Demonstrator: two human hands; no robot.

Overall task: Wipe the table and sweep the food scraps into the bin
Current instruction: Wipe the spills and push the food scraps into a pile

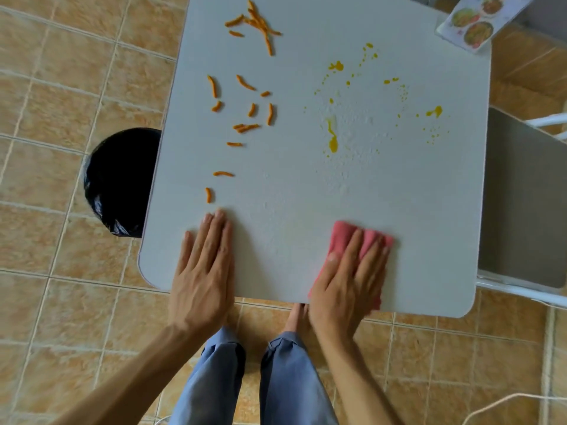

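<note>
A white square table [399, 210] fills the view. Several orange snack sticks [242, 84] lie scattered along its left half. Yellow sauce splatters [333, 139] and wet droplets dot the middle and right. My right hand [349, 280] presses flat on a pink cloth [343, 237] near the table's front edge. Flat on the table near the front left corner rests my left hand [204, 271], fingers together, holding nothing. A bin lined with a black bag [122, 182] stands on the floor, partly hidden under the table's left edge.
A menu card with food pictures [478, 23] hangs over the far right corner. A grey chair [521, 204] stands against the table's right side. Tan floor tiles surround the table, and a white cable [503, 400] lies at the lower right.
</note>
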